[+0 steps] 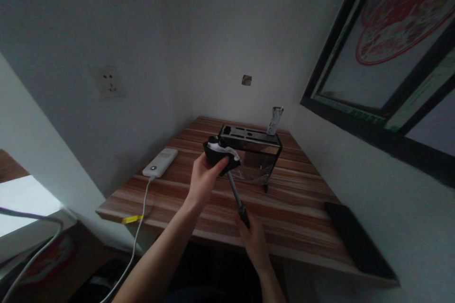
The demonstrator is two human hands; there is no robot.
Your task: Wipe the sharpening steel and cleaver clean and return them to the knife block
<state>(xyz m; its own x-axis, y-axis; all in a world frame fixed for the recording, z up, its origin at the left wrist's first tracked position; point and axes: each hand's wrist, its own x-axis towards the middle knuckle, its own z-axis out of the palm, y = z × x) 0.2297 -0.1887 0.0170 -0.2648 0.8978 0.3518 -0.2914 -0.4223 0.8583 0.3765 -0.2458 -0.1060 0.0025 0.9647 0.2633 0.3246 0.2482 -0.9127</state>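
My left hand [203, 175] is closed around the broad black head [217, 155] of a utensil, its thumb pressed on the near side. Something white and crumpled, like cloth or tissue [223, 147], shows along the top of that head; its kind is unclear. From the head a thin metal shaft [233, 188] slants down to a dark handle [243, 215], gripped by my right hand [253, 236]. The utensil is held above the table's front part. Just behind it stands a black-framed knife rack [250, 135] with slots on top and see-through sides.
A silvery handle-like piece [275, 120] sticks up from the rack's right end. On the wooden table [298, 218] lie a white power bank [160, 162] with a cable [145, 199] hanging over the edge, and a black phone-like slab [359, 239]. Walls rise behind and at both sides.
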